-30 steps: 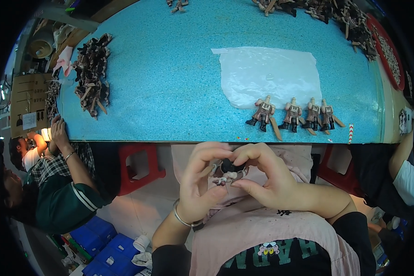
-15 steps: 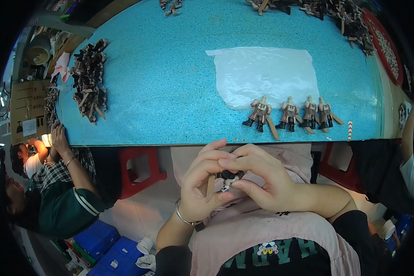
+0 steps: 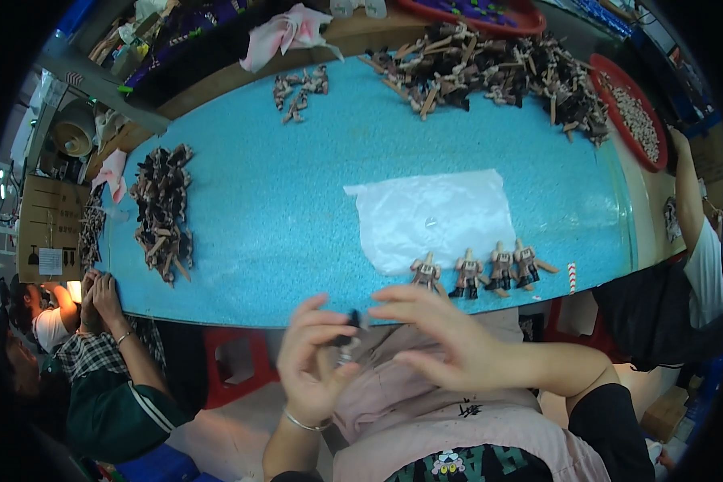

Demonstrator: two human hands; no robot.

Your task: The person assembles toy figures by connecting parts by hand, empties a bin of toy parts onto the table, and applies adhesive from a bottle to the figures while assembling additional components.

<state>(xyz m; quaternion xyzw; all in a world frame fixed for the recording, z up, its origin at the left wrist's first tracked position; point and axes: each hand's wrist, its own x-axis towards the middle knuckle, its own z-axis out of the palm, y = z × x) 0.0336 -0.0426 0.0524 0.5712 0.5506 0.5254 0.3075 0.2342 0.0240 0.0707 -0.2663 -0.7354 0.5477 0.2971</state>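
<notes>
My left hand [image 3: 313, 361] holds a small toy figure [image 3: 347, 341] between thumb and fingers, just in front of the table edge. Its dark upper part and paler lower part show, but motion blurs the details. Beside it, my right hand [image 3: 450, 337] is open, fingers apart and nothing visible in them. Beyond my right hand, several similar brown-and-beige figures [image 3: 468, 273] with black boots lie in a row along the near edge of the table. Flat tan pieces stick out beside some of them. A white plastic sheet [image 3: 434, 221] lies flat just behind the row.
Figures are heaped at the far right [image 3: 490, 68] and left [image 3: 161, 209] of the blue table [image 3: 265, 193], with a small cluster [image 3: 299, 90] at the back. A red tray [image 3: 659, 153] of small pale parts stands at right. Co-workers sit at both sides.
My hands have come apart; the right one has let go of the figure and opened, while the left keeps it. The view has tilted up, showing more of the table's far side.
</notes>
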